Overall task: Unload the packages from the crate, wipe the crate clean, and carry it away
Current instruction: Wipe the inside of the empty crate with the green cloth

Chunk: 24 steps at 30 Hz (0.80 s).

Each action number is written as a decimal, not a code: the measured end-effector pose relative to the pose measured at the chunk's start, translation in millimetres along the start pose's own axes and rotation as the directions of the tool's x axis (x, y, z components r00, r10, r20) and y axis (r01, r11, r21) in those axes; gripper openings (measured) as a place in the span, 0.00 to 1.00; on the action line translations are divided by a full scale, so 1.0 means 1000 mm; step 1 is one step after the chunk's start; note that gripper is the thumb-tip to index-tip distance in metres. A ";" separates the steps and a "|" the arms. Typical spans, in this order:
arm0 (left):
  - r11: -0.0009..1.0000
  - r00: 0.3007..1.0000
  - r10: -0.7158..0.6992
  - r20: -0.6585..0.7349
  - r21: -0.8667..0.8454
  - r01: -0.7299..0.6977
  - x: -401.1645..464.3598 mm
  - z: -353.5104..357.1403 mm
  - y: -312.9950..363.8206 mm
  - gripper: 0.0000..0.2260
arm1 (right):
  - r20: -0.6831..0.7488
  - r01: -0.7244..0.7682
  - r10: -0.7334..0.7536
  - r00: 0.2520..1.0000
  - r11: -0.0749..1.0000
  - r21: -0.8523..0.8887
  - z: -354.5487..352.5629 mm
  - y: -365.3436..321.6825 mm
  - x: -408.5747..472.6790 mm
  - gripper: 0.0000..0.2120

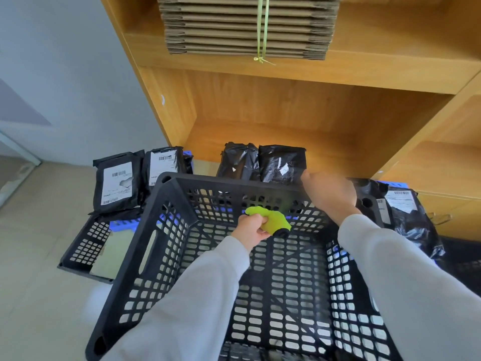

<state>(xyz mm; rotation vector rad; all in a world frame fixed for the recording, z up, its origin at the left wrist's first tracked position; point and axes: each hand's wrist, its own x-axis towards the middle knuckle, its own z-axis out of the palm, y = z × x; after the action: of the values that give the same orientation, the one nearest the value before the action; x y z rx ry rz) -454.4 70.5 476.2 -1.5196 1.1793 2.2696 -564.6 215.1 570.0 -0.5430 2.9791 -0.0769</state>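
We reach into the crate [166, 230]: left hand [251, 230] holds a cloth [273, 217] inside, right hand [330, 195] on its far rim. Packages [117, 182] stand behind, below shelved cardboard [244, 24]; another crate [86, 246] lies left.

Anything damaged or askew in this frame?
One oddity: the white shipping label on the leftmost black plastic package is torn, a ragged dark patch showing through. The black lattice plastic crate looks intact.

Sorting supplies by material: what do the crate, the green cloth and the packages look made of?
Crate: rigid black moulded plastic, matte, with a lattice of slots. Green cloth: soft fabric, probably microfibre, bunched in the left hand. Packages: glossy black plastic film, wrinkled, some with white paper labels.
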 end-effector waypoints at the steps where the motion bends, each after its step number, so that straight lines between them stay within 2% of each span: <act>1: 1.000 1.000 -0.006 -0.015 0.013 0.006 0.004 -0.002 -0.003 0.15 | 0.000 -0.012 0.012 1.000 1.000 0.006 0.000 0.000 0.000 0.21; 6: 1.000 0.999 -0.012 -0.041 0.000 0.012 0.024 -0.010 -0.015 0.13 | -0.006 -0.034 0.034 0.999 0.999 0.005 0.002 -0.001 0.001 0.21; 11: 0.999 0.995 -0.042 -0.094 0.013 0.043 0.051 -0.016 -0.025 0.18 | -0.051 -0.024 0.024 0.998 1.000 0.006 0.005 0.001 0.004 0.21; 15: 0.999 0.991 -0.024 -0.134 0.021 0.027 0.055 -0.016 -0.029 0.15 | -0.074 -0.015 0.016 0.997 1.000 0.015 0.004 -0.001 0.003 0.25; 18: 0.998 0.989 -0.021 -0.147 0.049 0.029 0.066 -0.016 -0.033 0.17 | -0.076 -0.012 0.012 0.997 1.000 0.001 0.005 -0.001 0.003 0.24; 22: 0.998 0.986 -0.009 -0.165 0.063 0.020 0.072 -0.013 -0.036 0.12 | -0.088 -0.011 0.010 0.996 1.000 -0.011 0.007 0.000 0.004 0.24; 24: 0.998 0.986 -0.015 -0.168 0.052 0.024 0.074 -0.014 -0.038 0.15 | -0.105 -0.026 0.028 0.994 1.000 0.018 0.007 -0.001 0.003 0.27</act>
<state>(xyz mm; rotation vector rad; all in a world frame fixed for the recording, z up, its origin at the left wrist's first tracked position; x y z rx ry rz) -459.4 66.3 392.5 -1.7216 1.2508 2.1139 -566.7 213.0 563.1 -0.5124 3.0846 -0.1317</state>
